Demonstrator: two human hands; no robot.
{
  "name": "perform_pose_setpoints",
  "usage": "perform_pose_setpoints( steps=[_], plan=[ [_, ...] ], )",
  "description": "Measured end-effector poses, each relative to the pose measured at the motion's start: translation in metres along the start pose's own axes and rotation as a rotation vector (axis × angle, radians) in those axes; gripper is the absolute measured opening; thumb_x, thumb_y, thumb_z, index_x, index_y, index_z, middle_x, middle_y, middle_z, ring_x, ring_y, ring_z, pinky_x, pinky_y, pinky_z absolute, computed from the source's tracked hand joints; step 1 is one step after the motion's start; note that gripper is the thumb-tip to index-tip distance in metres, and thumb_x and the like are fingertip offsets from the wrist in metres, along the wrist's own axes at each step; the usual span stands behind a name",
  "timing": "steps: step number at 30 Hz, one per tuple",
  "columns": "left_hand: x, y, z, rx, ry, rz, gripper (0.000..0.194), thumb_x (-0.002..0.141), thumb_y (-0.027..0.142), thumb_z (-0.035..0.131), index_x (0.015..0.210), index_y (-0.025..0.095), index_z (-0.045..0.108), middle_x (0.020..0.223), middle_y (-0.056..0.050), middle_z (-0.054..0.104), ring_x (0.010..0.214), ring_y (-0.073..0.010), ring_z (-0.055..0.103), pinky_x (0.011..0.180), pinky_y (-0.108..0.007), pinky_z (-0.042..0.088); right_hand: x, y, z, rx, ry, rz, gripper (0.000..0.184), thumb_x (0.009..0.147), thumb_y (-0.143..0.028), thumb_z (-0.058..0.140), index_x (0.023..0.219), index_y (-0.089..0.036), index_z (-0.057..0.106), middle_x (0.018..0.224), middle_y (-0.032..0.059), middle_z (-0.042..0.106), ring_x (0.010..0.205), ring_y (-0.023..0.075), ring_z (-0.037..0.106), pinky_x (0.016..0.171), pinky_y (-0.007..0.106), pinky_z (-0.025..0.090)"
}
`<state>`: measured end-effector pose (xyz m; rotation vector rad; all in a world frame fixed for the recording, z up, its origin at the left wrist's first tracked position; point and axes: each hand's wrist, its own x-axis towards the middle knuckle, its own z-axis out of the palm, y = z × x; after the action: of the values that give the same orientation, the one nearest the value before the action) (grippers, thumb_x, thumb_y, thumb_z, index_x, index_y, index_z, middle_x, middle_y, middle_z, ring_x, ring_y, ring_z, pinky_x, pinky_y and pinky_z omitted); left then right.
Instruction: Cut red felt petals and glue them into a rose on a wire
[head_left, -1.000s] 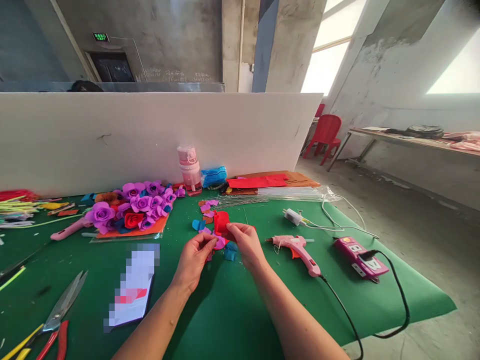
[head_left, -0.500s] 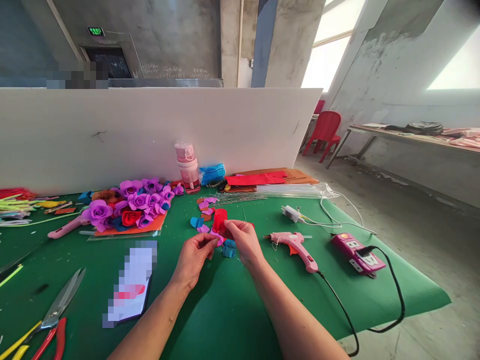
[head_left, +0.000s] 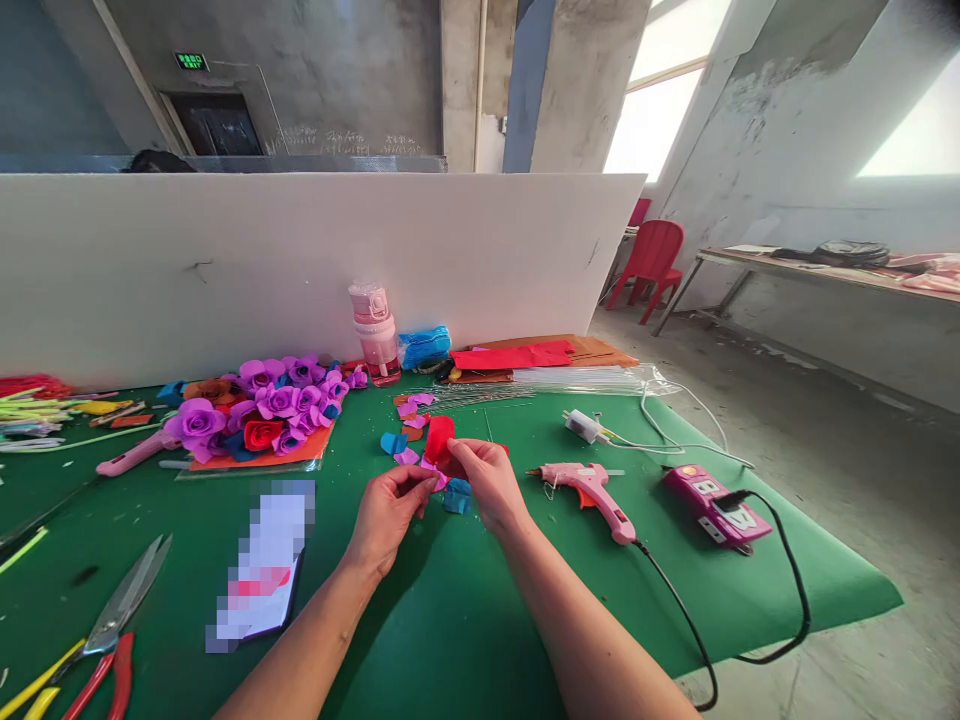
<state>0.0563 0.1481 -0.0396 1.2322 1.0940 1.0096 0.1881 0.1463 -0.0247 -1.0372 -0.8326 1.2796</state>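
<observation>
My right hand pinches a red paper piece between thumb and fingers, holding it upright over the table. Close by on its left, my left hand has thumb and forefinger pressed together. Whatever it grips is too small to make out. Under and behind the fingers lie cut paper pieces: purple ones, a blue one and another blue one. To the right of my hands, a pink glue gun rests on its side.
Paper roses are heaped at back left, near a second pink glue gun. Scissors and a phone lie front left. A pink bottle stands before a white board. A purple power box with cables sits right.
</observation>
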Motion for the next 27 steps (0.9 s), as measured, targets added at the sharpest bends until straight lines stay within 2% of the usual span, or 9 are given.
perform_pose_setpoints(
  steps=[14, 19, 27],
  plan=[
    [0.0002, 0.0002, 0.0006, -0.006, 0.015, -0.005, 0.03, 0.06, 0.041, 0.075, 0.073, 0.015, 0.07, 0.056, 0.002, 0.057, 0.047, -0.0064, 0.042, 0.044, -0.019, 0.031, -0.0007, 0.0011, -0.0001, 0.022, -0.041, -0.006, 0.027, 0.069, -0.037, 0.06, 0.053, -0.015, 0.061, 0.055, 0.0015, 0.06, 0.053, 0.0116, 0.052, 0.057, 0.024, 0.041],
    [0.0005, -0.0004, -0.0003, -0.01, 0.017, 0.008, 0.028, 0.061, 0.04, 0.075, 0.073, 0.015, 0.07, 0.056, 0.002, 0.057, 0.048, -0.0059, 0.041, 0.044, -0.018, 0.03, -0.0005, 0.0024, -0.0008, -0.033, -0.042, -0.035, 0.026, 0.072, -0.037, 0.059, 0.06, -0.015, 0.067, 0.059, 0.0025, 0.063, 0.056, 0.0125, 0.052, 0.058, 0.024, 0.041],
    [0.0006, -0.0019, -0.0015, 0.011, 0.02, 0.009, 0.028, 0.063, 0.04, 0.074, 0.073, 0.014, 0.07, 0.055, 0.002, 0.055, 0.048, -0.0059, 0.04, 0.044, -0.018, 0.028, -0.0002, 0.0045, -0.0011, -0.138, -0.056, -0.095, 0.033, 0.074, -0.043, 0.057, 0.065, -0.013, 0.067, 0.063, 0.0044, 0.064, 0.06, 0.0143, 0.054, 0.059, 0.025, 0.042]
  ],
)
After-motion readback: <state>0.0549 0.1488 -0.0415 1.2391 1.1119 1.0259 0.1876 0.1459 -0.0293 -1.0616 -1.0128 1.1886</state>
